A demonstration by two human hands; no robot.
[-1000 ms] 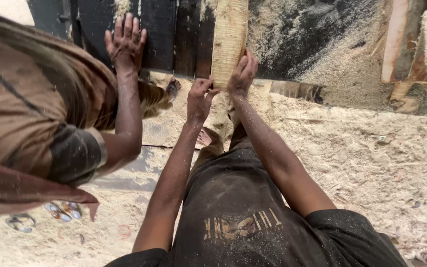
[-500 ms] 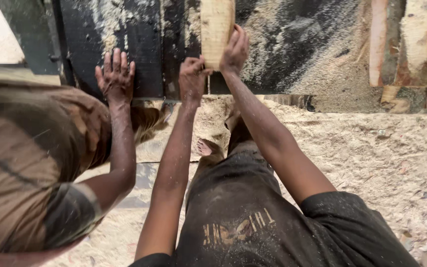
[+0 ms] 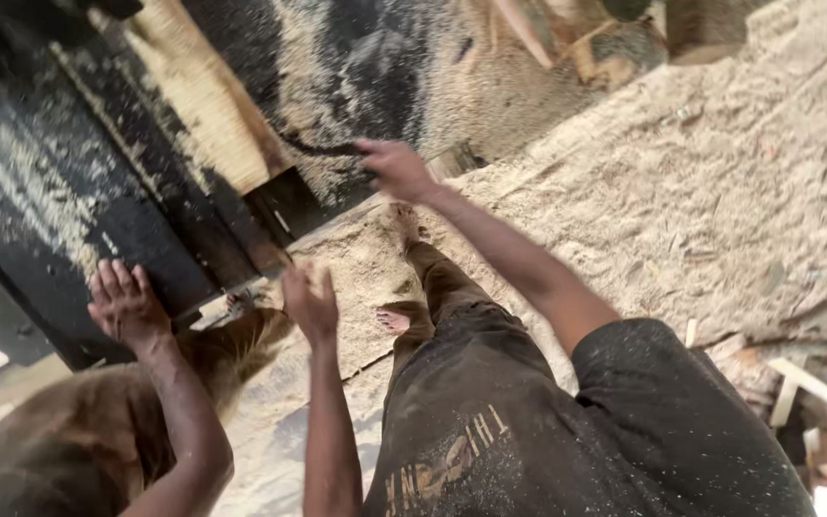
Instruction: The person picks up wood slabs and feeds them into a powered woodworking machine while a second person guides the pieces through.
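Nearest: dark, sawdust-flecked shirt and trousers of the camera wearer, cut off at the lower edge; bare feet on the sawdust below.

Left hand: raised, fingers loosely spread, holding nothing, blurred; near the lower end of the dark machine bed, apart from it.

Right hand: reached forward, fingers curled at a thin dark curved strip on the sawdust-coated dark surface; whether it pinches the strip or only touches it cannot be told, the hand being blurred.

Co-worker's hand: at left, fingers spread, palm flat on the edge of the machine bed; the arm and brown patterned garment are cut off by the frame.

Wooden plank: pale, lying lengthwise on the machine bed, upper end out of frame, beyond both of the wearer's hands and untouched.

Surface: ground deep in pale sawdust. Offcuts of timber at the right edge, more scraps at the top, partly cut off.
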